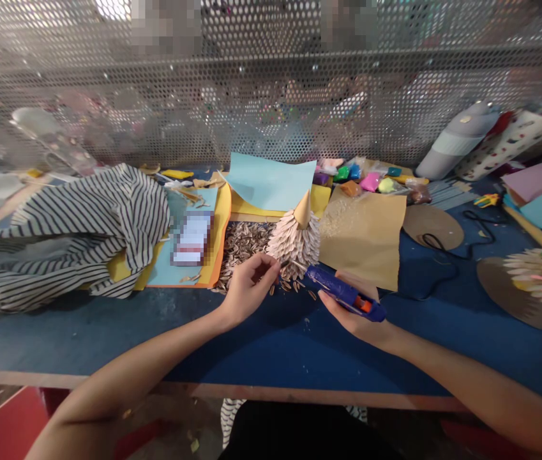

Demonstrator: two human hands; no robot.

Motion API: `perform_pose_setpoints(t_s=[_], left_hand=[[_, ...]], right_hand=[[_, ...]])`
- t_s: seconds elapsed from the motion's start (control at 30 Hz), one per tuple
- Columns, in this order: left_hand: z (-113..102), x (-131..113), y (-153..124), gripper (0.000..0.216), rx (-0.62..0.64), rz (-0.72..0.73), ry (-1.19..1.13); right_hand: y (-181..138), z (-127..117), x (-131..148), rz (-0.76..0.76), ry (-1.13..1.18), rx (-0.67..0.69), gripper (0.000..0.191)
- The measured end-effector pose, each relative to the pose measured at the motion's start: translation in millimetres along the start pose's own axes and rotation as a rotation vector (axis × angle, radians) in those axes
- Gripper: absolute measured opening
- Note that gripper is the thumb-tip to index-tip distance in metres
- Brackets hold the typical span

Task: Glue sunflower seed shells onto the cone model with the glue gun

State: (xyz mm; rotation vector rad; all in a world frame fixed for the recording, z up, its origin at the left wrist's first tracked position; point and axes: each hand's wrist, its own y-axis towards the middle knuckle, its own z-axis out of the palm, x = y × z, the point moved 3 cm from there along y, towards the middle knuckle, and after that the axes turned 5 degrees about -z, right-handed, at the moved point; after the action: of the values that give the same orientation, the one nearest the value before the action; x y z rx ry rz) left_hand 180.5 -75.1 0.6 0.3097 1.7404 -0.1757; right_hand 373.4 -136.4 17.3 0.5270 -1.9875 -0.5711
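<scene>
My left hand point(248, 287) is closed in a pinch on a small sunflower seed, held at the lower edge of a cone point(297, 239) covered in overlapping seeds, with a bare tan paper tip. My right hand point(354, 314) grips a blue glue gun point(345, 292) whose nozzle points left toward the cone's base. A pile of loose sunflower seeds point(242, 249) lies just behind my left hand on the blue table point(261, 345). A few seeds are scattered under the cone.
A striped cloth point(83, 230) lies at the left. Brown paper point(366, 236), light blue paper point(271, 182) and yellow sheets sit behind the cone. Bags of coloured clay point(371, 179), a brown disc point(431, 225) with a black cord, and another seed-covered piece point(539, 275) are at the right. A perforated metal screen point(271, 83) closes the back.
</scene>
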Motion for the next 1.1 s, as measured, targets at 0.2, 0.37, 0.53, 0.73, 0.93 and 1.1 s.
perform_pose_setpoints(t_s=[0.2, 0.37, 0.53, 0.73, 0.93, 1.1], left_hand=[[0.0, -1.7, -0.4, 0.025, 0.0, 0.008, -0.01], [0.2, -2.4, -1.3, 0.025, 0.007, 0.006, -0.007], [0.6, -1.8, -1.8, 0.023, 0.013, 0.011, -0.007], [0.7, -1.7, -2.0, 0.025, 0.028, -0.006, -0.024], [-0.5, -3.0, -2.0, 0.026, 0.017, 0.019, -0.033], [-2.1, -2.5, -1.7, 0.027, 0.0, 0.018, -0.027]], right_hand=[[1.0, 0.0, 2.6, -0.007, -0.021, 0.016, 0.034], [-2.5, 1.8, -2.6, 0.003, -0.025, 0.022, 0.035], [-2.1, 2.0, -2.9, -0.009, -0.009, 0.026, 0.034], [-1.9, 2.3, -2.7, 0.021, -0.002, 0.034, 0.034], [-2.5, 2.5, -3.7, 0.028, -0.009, 0.038, 0.032], [-1.6, 3.0, -2.4, 0.021, -0.016, 0.029, 0.035]])
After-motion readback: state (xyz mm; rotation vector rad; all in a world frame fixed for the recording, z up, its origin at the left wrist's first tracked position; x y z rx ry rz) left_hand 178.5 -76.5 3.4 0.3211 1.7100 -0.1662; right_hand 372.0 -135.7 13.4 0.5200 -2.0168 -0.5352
